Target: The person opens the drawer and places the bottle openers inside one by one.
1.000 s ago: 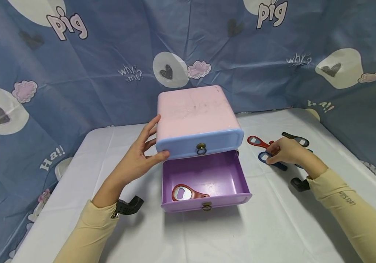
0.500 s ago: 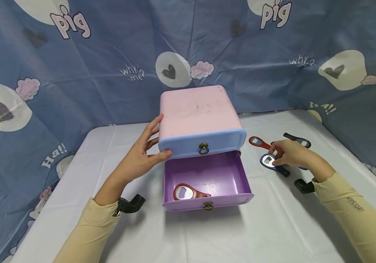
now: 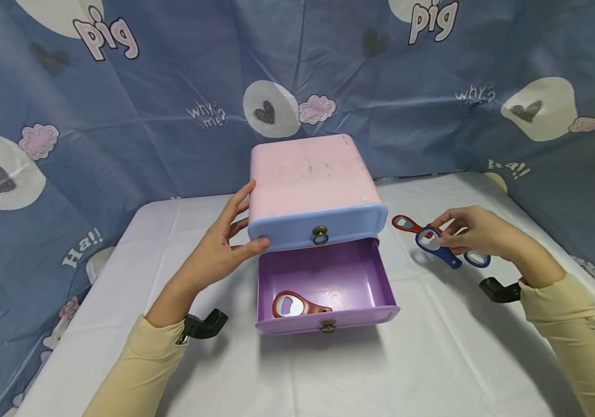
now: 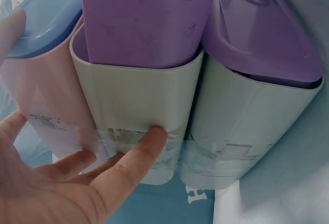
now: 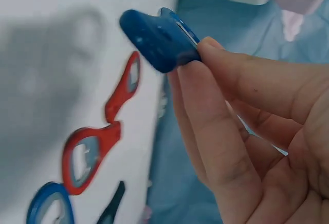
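Observation:
In the head view my left hand [image 3: 214,258] rests on the left side of a small drawer cabinet [image 3: 313,174], fingers spread, its thumb by the blue top drawer front [image 3: 287,231]. The left wrist view shows those fingers [image 4: 139,162] stretched along the stacked units. Below, a purple drawer [image 3: 355,272] is pulled out, with a red bottle opener [image 3: 314,308] lying in it. On the right, my right hand [image 3: 480,231] pinches a blue bottle opener [image 3: 447,255] by its ring end, between thumb and fingertips. The right wrist view has this opener [image 5: 159,41] raised off the table.
Two red bottle openers [image 5: 123,88] lie end to end on the white-covered table [image 3: 329,376], beside another blue one [image 5: 46,203] and a dark one [image 5: 112,203]. A third unit with a purple front [image 4: 262,34] shows in the left wrist view. Blue printed cloth [image 3: 172,116] hangs behind.
My right hand has taken up the blue bottle opener from the table and lifted it, shifting slightly right. The left hand stays at the cabinet's side.

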`<state>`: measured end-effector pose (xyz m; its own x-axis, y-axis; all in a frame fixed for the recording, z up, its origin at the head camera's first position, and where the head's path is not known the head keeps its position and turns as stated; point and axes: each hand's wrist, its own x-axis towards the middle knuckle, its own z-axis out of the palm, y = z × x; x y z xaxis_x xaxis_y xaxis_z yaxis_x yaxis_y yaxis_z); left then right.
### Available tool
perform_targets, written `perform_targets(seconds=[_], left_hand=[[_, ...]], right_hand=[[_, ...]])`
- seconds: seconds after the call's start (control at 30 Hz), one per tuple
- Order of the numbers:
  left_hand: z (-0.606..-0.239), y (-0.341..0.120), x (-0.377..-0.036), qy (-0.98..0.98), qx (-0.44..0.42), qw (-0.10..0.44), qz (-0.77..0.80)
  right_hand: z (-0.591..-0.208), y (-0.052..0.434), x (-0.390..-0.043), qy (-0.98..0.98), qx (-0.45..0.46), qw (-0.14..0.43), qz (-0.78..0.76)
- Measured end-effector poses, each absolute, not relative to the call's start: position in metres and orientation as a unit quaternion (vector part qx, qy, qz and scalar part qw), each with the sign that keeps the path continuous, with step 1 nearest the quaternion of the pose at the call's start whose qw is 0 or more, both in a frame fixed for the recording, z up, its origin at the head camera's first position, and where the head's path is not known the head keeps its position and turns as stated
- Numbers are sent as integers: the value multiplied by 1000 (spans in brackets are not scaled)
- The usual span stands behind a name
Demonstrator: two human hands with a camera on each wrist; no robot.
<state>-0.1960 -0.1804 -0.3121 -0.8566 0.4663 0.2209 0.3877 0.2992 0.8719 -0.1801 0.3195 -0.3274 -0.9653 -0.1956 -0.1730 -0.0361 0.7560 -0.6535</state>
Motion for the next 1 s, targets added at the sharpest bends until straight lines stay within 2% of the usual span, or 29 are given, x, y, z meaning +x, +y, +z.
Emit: perform_targets(seconds=[0.4, 0.57, 1.0], left_hand=[[-313, -181, -195, 806, 264, 39, 528], [-313, -181, -194, 809, 259, 35, 527], [-315, -182, -197, 810, 263, 30, 524]], right_hand=[[-293, 305, -166, 925, -74, 58, -367], [-279, 296, -160, 921, -86, 50, -377], [-261, 275, -143, 926, -134, -5, -354]])
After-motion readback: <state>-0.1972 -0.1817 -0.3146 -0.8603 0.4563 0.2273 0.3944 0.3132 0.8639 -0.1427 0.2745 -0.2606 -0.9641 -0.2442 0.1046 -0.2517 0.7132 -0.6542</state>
